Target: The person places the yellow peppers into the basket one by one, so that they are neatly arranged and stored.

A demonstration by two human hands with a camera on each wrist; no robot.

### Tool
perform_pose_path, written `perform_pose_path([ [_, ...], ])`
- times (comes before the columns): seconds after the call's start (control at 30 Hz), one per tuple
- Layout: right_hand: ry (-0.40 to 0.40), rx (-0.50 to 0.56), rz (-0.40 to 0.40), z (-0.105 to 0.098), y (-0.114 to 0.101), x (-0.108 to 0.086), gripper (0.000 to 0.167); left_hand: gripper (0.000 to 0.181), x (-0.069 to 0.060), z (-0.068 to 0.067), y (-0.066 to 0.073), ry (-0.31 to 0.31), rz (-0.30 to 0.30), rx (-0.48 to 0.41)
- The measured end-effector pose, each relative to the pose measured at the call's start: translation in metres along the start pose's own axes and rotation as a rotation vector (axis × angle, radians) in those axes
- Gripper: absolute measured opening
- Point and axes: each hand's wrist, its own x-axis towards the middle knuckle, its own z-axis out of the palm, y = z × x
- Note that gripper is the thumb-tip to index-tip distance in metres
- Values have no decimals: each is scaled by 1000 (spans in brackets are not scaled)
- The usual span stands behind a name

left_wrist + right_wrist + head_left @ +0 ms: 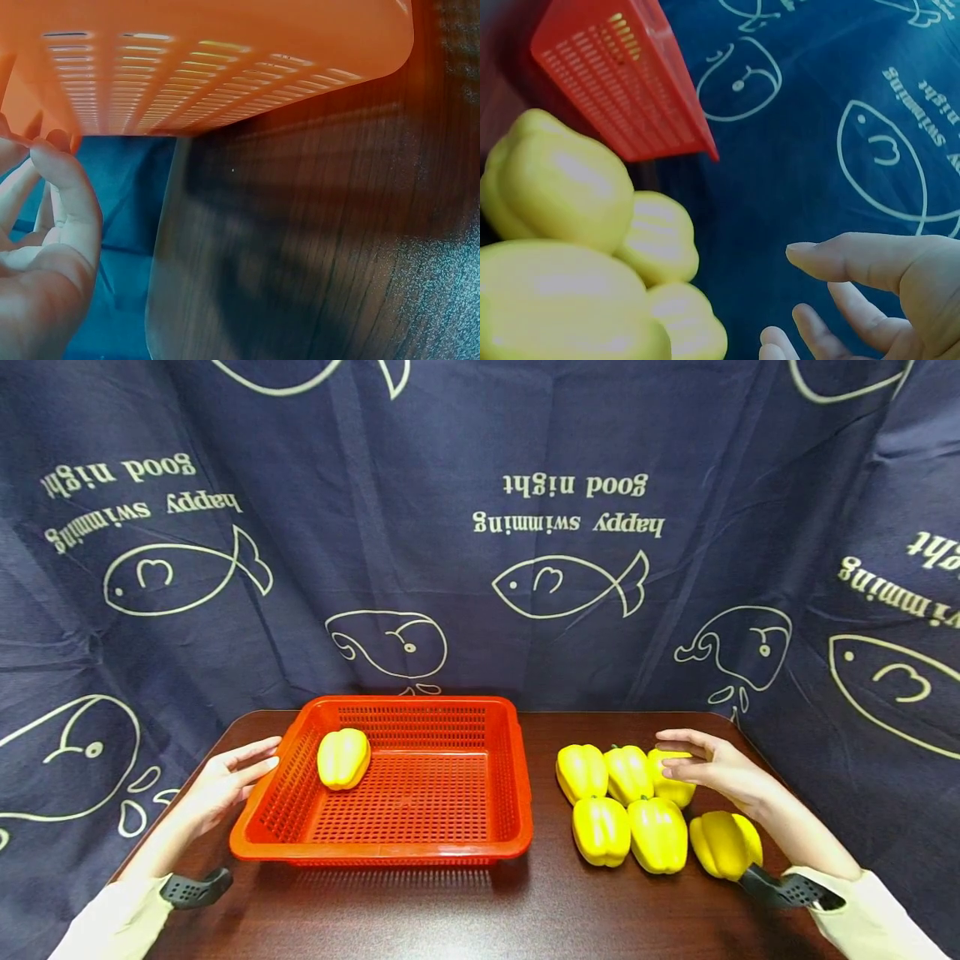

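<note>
Red basket [375,851] sits on the brown wooden bench [360,918], one yellow pepper [343,760] inside, close to the basket's left wall and toward its back. Six more peppers on the bench, right of the basket — two rows of three. Back row: first pepper [582,772] nearest the basket, middle pepper [628,774] touching it, last pepper [678,791] partly covered by fingers. Front row: near pepper [602,832], second pepper [658,837], end pepper [724,843] farthest right of the basket.

Left grip [225,781] is at the basket's left rim, thumb and fingers apart in the head view, fingertips at the rim; cannot tell how firm any contact is. Right grip [723,772] is well right of the basket, above the last pepper of the back row, thumb and fingers apart, holding nothing. Right wrist view shows a gap between those fingers and the peppers there.

Dark band [197,891] on the left wrist, another on the right; pale sleeves. Behind the basket hangs a navy cloth [435,443] — fish and whale outlines, upside-down lettering.
</note>
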Motion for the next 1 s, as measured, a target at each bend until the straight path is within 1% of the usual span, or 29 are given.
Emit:
perform_pose_path([
  [0.07, 3, 15, -2, -4, 5, -3, 38, 35, 0, 0, 0, 9, -4, -6],
  [0.1, 7, 20, 2, -6, 8, -5, 38, 35, 1, -1, -2, 17, -10, -7],
  [0.2, 18, 38, 3, -12, 14, -10, 42, 36, 7, -11, -16, 4, -14, 25],
  [0.27, 24, 66, -3, -16, 17, -13, 44, 39, 10, -17, -24, -8, -11, 8],
  [0.33, 21, 110, -28, -20, 21, -17, 46, 43, 12, -20, -29, -23, 0, 7],
  [0.37, 21, 133, -39, -22, 23, -19, 47, 44, 11, -19, -28, -21, 0, 8],
  [0.43, 23, 171, -61, -27, 27, -23, 50, 44, 10, -17, -25, -19, 4, 17],
  [0.5, 26, 181, -73, -31, 31, -27, 52, 41, 7, -12, -18, -13, 6, 37],
  [0.53, 32, 183, -72, -33, 34, -29, 53, 39, 5, -9, -14, -8, 5, 35],
  [0.57, 39, 181, -71, -34, 36, -30, 53, 38, 3, -7, -10, -9, 11, 13],
  [0.67, 36, 176, -83, -40, 46, -34, 52, 34, -2, 0, 1, -9, 6, 8],
  [0.73, 22, 194, -103, -44, 55, -35, 51, 35, -4, 3, 6, 2, 1, -29],
  [0.77, -9, 221, -146, -48, 63, -35, 51, 35, -6, 5, 9, 3, -2, -34],
  [0.8, -21, 234, -157, -50, 67, -36, 51, 34, -7, 7, 12, 9, -11, -24],
  [0.9, -56, 282, -177, -54, 77, -40, 51, 37, -9, 10, 17, 23, -21, -53],
  [0.97, -79, 324, -180, -55, 79, -44, 53, 38, -9, 10, 17, 28, -29, -44],
  [1.0, -62, 317, -144, -54, 77, -47, 52, 38, -9, 10, 17, 30, -32, -38],
])
